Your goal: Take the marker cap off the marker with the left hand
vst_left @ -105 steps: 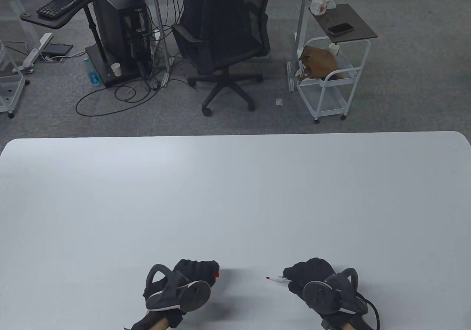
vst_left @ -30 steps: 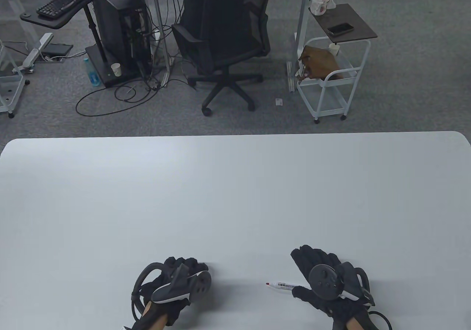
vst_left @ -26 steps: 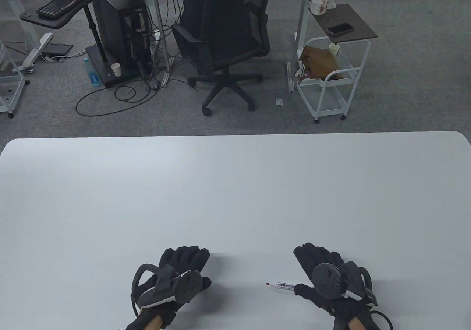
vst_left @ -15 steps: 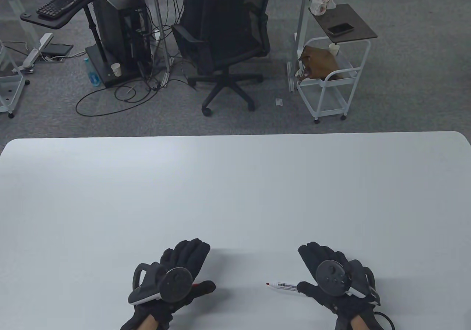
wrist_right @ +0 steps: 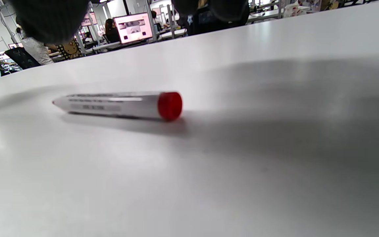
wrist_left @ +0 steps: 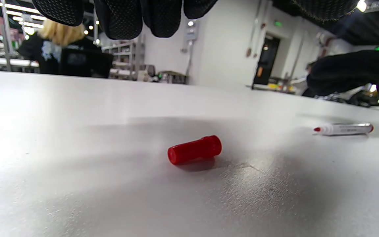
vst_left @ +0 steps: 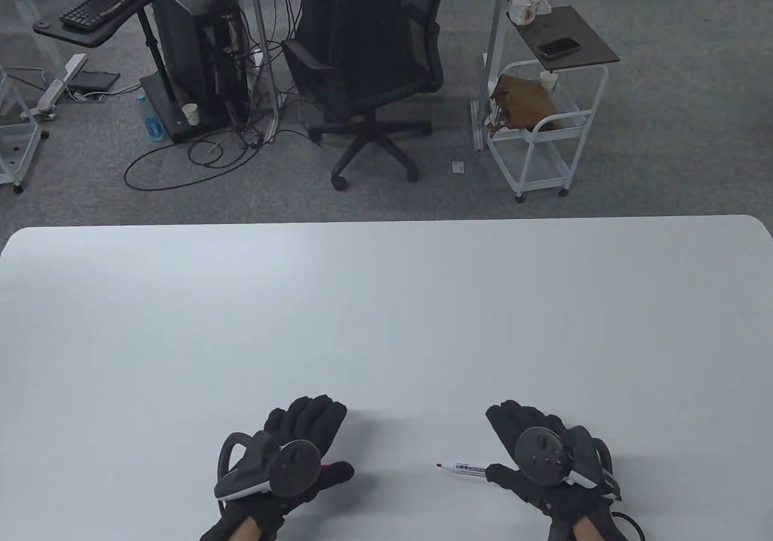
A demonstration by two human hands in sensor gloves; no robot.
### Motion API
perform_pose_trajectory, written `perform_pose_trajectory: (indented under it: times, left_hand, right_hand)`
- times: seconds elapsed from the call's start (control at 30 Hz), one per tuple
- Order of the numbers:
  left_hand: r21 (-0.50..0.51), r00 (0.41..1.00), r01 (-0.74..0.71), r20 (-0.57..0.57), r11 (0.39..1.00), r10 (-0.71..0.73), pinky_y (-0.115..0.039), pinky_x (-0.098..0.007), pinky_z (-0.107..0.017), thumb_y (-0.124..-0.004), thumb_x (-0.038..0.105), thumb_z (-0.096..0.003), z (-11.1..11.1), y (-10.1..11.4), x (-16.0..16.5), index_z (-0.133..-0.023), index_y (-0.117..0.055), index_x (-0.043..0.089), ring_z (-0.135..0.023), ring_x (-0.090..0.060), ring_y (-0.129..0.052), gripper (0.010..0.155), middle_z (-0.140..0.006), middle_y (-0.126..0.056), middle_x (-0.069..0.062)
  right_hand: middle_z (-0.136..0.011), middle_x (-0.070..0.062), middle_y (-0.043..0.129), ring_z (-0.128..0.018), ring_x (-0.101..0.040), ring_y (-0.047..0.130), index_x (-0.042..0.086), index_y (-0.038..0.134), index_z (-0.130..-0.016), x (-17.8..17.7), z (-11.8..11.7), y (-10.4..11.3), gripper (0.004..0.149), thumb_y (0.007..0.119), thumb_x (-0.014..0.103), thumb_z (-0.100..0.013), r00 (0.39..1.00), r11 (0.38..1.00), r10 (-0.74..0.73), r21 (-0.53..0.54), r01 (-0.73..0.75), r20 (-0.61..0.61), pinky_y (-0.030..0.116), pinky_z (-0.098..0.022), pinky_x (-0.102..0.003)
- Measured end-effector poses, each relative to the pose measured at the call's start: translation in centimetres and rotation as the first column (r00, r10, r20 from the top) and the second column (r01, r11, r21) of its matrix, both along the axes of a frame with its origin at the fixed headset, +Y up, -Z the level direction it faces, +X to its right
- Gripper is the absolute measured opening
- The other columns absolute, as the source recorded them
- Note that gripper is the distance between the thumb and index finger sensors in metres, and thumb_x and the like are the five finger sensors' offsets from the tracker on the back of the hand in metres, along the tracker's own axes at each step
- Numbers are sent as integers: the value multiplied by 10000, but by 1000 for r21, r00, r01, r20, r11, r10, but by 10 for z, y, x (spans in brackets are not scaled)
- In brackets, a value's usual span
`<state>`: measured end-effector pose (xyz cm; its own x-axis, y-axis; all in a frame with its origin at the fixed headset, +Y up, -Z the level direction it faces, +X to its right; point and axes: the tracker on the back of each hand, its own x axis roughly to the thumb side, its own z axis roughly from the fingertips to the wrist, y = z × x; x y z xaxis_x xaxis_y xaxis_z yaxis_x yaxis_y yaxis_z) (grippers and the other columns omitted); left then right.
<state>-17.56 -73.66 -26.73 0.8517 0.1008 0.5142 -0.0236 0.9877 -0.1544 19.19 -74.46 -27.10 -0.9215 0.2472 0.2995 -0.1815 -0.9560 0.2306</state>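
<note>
The uncapped white marker (vst_left: 462,468) lies on the table with its red tip pointing left; it also shows in the right wrist view (wrist_right: 117,104) and the left wrist view (wrist_left: 342,129). The red cap (wrist_left: 194,149) lies loose on the table under my left hand, and only a sliver of it (vst_left: 325,467) shows in the table view. My left hand (vst_left: 314,438) is open, palm down, over the cap. My right hand (vst_left: 513,444) is open, palm down, its thumb over the marker's rear end. Neither hand holds anything.
The white table (vst_left: 386,311) stretches away beyond the hands. Past its far edge stand an office chair (vst_left: 368,58) and a white cart (vst_left: 543,124) on the floor.
The left hand let go of the cap and the right hand let go of the marker; both now lie on the table. Both hands opened flat. Almost nothing moved in the last half second.
</note>
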Motion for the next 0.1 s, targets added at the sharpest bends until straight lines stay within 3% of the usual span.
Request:
perform_pose_trajectory:
  times: [0.1]
  left_hand:
    - [-2, 1000, 1, 2, 1000, -1, -463, -706, -752, -501, 730, -524, 0, -1, 0, -1204, -239, 215, -1156, -497, -485, 893, -1263, -381, -164]
  right_hand:
    - [-1171, -147, 405, -1082, -448, 494, 281, 336, -1112, 0, 0, 0, 844, 725, 570, -421, 1000, 1000, 0, -6, 0, -1, 423, -760, -652]
